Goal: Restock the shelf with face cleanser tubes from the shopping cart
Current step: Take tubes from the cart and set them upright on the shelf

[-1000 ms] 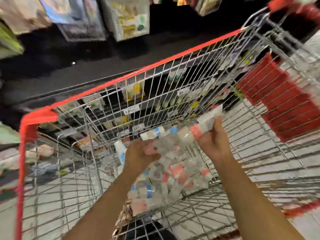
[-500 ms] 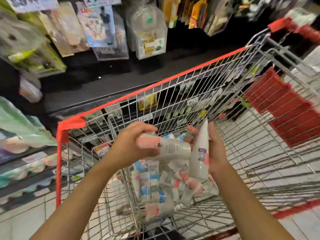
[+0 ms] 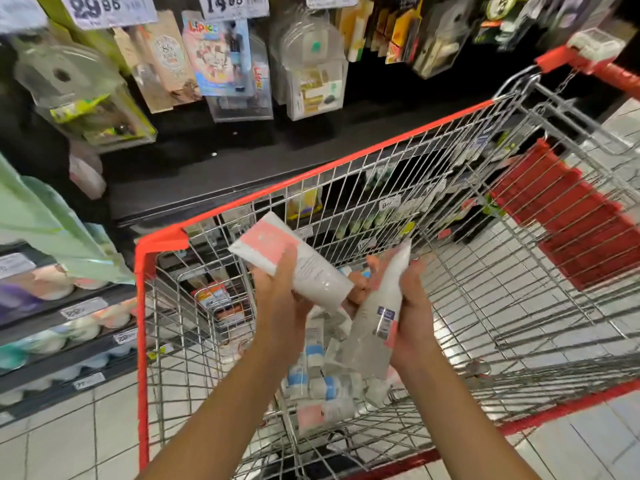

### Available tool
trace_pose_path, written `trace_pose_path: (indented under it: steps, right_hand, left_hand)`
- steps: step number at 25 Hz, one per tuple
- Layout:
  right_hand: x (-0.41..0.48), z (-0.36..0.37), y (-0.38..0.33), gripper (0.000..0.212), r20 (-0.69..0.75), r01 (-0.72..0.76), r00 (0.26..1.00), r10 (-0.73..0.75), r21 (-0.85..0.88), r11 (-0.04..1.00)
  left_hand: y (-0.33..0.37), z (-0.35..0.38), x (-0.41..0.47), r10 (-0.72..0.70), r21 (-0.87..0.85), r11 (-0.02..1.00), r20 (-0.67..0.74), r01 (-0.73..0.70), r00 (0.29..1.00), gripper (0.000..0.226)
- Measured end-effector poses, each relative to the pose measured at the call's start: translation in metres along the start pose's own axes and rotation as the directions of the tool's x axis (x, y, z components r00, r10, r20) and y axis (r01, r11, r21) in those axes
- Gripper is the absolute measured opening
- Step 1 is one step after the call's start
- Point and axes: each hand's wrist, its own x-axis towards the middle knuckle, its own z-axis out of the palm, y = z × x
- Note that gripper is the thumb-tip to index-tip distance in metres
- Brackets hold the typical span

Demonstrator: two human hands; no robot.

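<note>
My left hand (image 3: 282, 292) grips a white face cleanser tube with a pink label (image 3: 289, 259), held tilted above the shopping cart (image 3: 339, 161). My right hand (image 3: 412, 306) holds a second white tube (image 3: 379, 313) nearly upright, its crimped end pointing up. Both hands are close together over the cart's left half. Below them, several more white tubes with pink or blue bands (image 3: 325, 382) lie piled on the cart's wire floor.
A dark shelf (image 3: 207, 174) runs behind the cart, with hanging blister packs (image 3: 228, 64) and price tags above. Lower shelves at left (image 3: 52, 327) hold rows of pastel products. The cart's red child seat flap (image 3: 568, 220) is at right. White tiled floor lies around.
Both hands have lifted out of the tube pile, each with a tube, rising above the cart's floor. The view has tilted up toward the shelves.
</note>
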Motion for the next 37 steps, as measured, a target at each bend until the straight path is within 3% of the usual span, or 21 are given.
trace_pose_path:
  steps: [2,5,9,11,13,17,19,21,23,29,33,37]
  right_hand:
    - [-0.005,0.006,0.009,0.062,0.064,-0.004,0.998,0.004,-0.004,1.0]
    - [-0.012,0.015,0.015,0.04,-0.004,0.007,1.0,-0.007,-0.006,1.0]
    - [-0.017,0.04,0.016,0.048,-0.082,0.035,0.995,-0.051,-0.186,0.982]
    - [-0.016,0.061,0.022,0.052,-0.028,-0.052,0.999,0.047,-0.254,0.966]
    - [-0.014,0.086,0.034,0.056,0.033,-0.174,0.981,0.192,-0.295,0.94]
    - [-0.018,0.124,0.076,0.043,0.092,-0.321,0.916,0.392,-0.421,0.849]
    - [-0.027,0.14,0.108,0.035,0.137,-0.389,0.84,0.526,-0.523,0.758]
    - [-0.04,0.152,0.142,0.037,0.17,-0.388,0.754,0.635,-0.664,0.639]
    - [-0.058,0.17,0.177,0.044,0.197,-0.391,0.685,0.701,-0.713,0.582]
    - [-0.1,0.227,0.278,0.062,0.299,-0.326,0.627,0.72,-0.739,0.59]
    - [-0.133,0.269,0.356,0.063,0.306,-0.32,0.627,0.716,-0.737,0.596]
    - [-0.157,0.311,0.422,0.051,0.342,-0.33,0.625,0.702,-0.699,0.634]
  left_hand:
    - [0.003,-0.004,-0.01,0.002,-0.04,0.999,0.004,-0.002,1.0,0.062]
    - [0.024,-0.022,-0.019,0.057,0.045,0.997,-0.045,-0.054,0.997,0.055]
    - [0.061,-0.061,-0.038,0.163,0.184,0.97,-0.024,-0.156,0.986,0.032]
    - [0.073,-0.081,-0.055,0.19,0.209,0.962,-0.053,-0.175,0.98,0.027]
    - [0.081,-0.099,-0.075,0.236,0.182,0.96,-0.129,-0.211,0.963,0.036]
    - [0.087,-0.132,-0.121,0.328,0.19,0.942,-0.356,-0.276,0.875,0.029]
    - [0.091,-0.152,-0.15,0.389,0.232,0.92,-0.461,-0.314,0.798,0.027]
    - [0.096,-0.172,-0.178,0.427,0.261,0.904,-0.54,-0.338,0.726,0.024]
    - [0.102,-0.196,-0.207,0.435,0.248,0.898,-0.615,-0.363,0.658,0.024]
    - [0.138,-0.283,-0.278,0.471,0.222,0.86,-0.689,-0.459,0.551,0.017]
    - [0.181,-0.35,-0.321,0.486,0.238,0.855,-0.678,-0.46,0.552,0.028]
    - [0.226,-0.411,-0.352,0.5,0.25,0.847,-0.674,-0.469,0.543,0.023]
